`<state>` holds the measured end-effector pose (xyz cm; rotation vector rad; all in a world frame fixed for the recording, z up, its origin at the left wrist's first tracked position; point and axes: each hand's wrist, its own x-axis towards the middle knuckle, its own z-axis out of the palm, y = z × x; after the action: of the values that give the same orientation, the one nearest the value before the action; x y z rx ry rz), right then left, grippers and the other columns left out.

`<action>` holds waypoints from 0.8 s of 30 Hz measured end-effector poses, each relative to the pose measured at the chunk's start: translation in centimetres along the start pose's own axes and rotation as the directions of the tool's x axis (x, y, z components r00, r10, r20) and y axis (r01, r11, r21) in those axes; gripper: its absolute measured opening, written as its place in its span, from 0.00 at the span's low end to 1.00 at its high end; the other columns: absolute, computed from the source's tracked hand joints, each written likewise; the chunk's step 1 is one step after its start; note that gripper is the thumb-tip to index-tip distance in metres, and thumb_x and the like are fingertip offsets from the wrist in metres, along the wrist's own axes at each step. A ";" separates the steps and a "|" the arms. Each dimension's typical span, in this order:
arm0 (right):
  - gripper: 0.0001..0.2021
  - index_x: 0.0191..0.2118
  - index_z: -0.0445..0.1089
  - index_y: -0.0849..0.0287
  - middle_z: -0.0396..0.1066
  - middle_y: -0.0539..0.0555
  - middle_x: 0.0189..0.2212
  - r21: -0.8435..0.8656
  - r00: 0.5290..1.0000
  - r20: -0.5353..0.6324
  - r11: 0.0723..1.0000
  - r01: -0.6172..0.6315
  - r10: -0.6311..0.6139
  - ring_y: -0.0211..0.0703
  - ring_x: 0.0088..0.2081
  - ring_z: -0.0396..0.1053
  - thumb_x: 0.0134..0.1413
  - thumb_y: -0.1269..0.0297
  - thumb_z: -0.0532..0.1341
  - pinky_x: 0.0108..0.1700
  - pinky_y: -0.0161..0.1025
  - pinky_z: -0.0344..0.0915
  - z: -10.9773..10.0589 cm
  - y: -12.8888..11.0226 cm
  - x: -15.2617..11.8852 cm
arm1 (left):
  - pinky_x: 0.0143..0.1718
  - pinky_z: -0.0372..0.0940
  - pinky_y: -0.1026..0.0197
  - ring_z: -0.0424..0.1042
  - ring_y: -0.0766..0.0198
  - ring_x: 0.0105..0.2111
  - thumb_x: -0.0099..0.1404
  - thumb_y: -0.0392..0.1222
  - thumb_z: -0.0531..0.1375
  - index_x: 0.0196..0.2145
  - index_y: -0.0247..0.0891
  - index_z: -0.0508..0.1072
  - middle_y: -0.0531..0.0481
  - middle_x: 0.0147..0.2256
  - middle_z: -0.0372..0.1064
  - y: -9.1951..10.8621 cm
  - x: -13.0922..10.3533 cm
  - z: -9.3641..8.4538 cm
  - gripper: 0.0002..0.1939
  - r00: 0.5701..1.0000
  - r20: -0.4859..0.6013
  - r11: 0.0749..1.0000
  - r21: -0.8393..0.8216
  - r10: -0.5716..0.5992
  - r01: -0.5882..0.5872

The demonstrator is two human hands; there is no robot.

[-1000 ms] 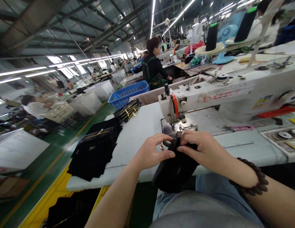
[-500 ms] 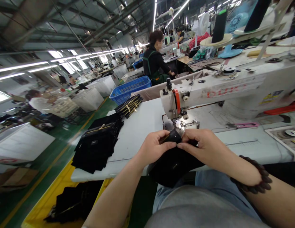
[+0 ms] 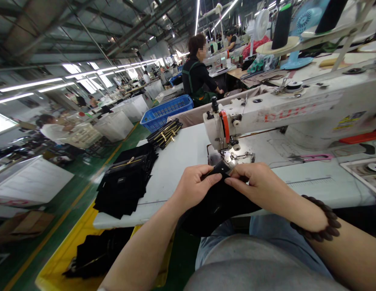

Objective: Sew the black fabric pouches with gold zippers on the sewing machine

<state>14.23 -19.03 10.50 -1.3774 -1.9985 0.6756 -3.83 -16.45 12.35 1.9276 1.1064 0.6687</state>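
Head view: a black workpiece [image 3: 218,210] hangs at the near edge of the worktop [image 3: 182,161], its top pinched between thumb and fingers of both the left hand [image 3: 194,186] and the right hand [image 3: 253,180]. From it, the sewing machine's head [image 3: 215,129] stands at 12 o'clock and pink-handled snips [image 3: 317,157] lie at 2. Black pieces [image 3: 121,192] lie stacked toward 9 o'clock, black-and-gold strips [image 3: 164,135] at 11, a yellow bin [image 3: 56,258] at 8.

At five o'clock, a plain grey shirt [image 3: 245,270] covers the body's rounded front. Toward twelve o'clock from it, faded blue jeans [image 3: 268,230] show. At four o'clock, a bracelet [image 3: 332,221] of chunky dark brown beads circles the right wrist [image 3: 311,214].
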 end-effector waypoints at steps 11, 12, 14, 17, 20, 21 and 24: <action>0.11 0.21 0.63 0.59 0.62 0.47 0.17 0.138 0.999 0.032 0.990 -0.007 0.003 0.35 0.21 0.57 0.50 0.62 0.56 0.24 0.34 0.51 1.0 0.5 0.7 | 0.28 0.56 0.66 0.62 0.67 0.26 0.55 0.48 0.56 0.32 0.32 0.69 0.52 0.26 0.65 -0.7 0.5 -1.0 0.14 0.977 0.165 0.974 -0.155 -0.138 0.163; 0.11 0.21 0.63 0.59 0.61 0.47 0.17 0.159 0.999 0.043 0.987 -0.012 0.005 0.35 0.22 0.56 0.50 0.60 0.56 0.24 0.34 0.51 1.0 0.7 0.7 | 0.26 0.56 0.66 0.61 0.67 0.26 0.55 0.48 0.56 0.30 0.32 0.69 0.52 0.25 0.64 -0.7 0.5 -1.2 0.14 0.980 0.140 0.978 -0.128 -0.144 0.162; 0.12 0.22 0.64 0.59 0.59 0.46 0.17 0.210 0.995 0.102 0.977 -0.026 0.004 0.35 0.22 0.55 0.50 0.57 0.57 0.24 0.34 0.51 0.9 1.3 0.8 | 0.25 0.55 0.67 0.61 0.67 0.25 0.55 0.49 0.56 0.28 0.33 0.68 0.53 0.25 0.63 -0.6 0.7 -1.6 0.14 0.984 0.103 0.984 -0.082 -0.147 0.156; 0.13 0.23 0.65 0.59 0.59 0.46 0.18 0.301 0.976 0.218 0.950 -0.082 0.015 0.35 0.23 0.54 0.49 0.56 0.56 0.24 0.35 0.51 0.8 2.3 0.9 | 0.25 0.54 0.67 0.60 0.68 0.24 0.56 0.49 0.55 0.28 0.34 0.67 0.54 0.23 0.62 -0.7 0.9 -2.6 0.14 0.986 0.068 0.988 -0.033 -0.151 0.153; 0.13 0.24 0.66 0.59 0.60 0.47 0.19 0.362 0.960 0.276 0.921 -0.144 0.041 0.35 0.23 0.55 0.49 0.55 0.57 0.26 0.35 0.52 1.0 3.2 0.8 | 0.25 0.54 0.67 0.60 0.68 0.24 0.56 0.50 0.55 0.27 0.34 0.67 0.55 0.23 0.61 -0.9 1.1 -3.4 0.14 0.989 0.047 0.990 0.027 -0.139 0.138; 0.13 0.24 0.66 0.59 0.61 0.47 0.20 0.375 0.958 0.285 0.914 -0.153 0.043 0.35 0.24 0.56 0.48 0.55 0.57 0.27 0.35 0.53 1.0 3.4 0.7 | 0.25 0.54 0.67 0.60 0.68 0.24 0.56 0.50 0.55 0.26 0.34 0.67 0.55 0.23 0.61 -0.9 1.1 -3.6 0.14 0.990 0.042 0.990 0.048 -0.131 0.129; 0.13 0.23 0.66 0.60 0.63 0.47 0.21 0.393 0.952 0.300 0.903 -0.175 0.054 0.34 0.24 0.56 0.48 0.55 0.59 0.27 0.35 0.53 1.3 3.8 0.6 | 0.26 0.54 0.67 0.60 0.67 0.25 0.57 0.49 0.54 0.26 0.34 0.67 0.55 0.23 0.61 -0.9 1.1 -4.0 0.14 0.993 0.033 0.989 0.098 -0.112 0.108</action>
<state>15.54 -17.28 7.02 -1.1927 -1.8398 1.3354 -6.70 -13.75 13.82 1.9355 1.2312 0.5249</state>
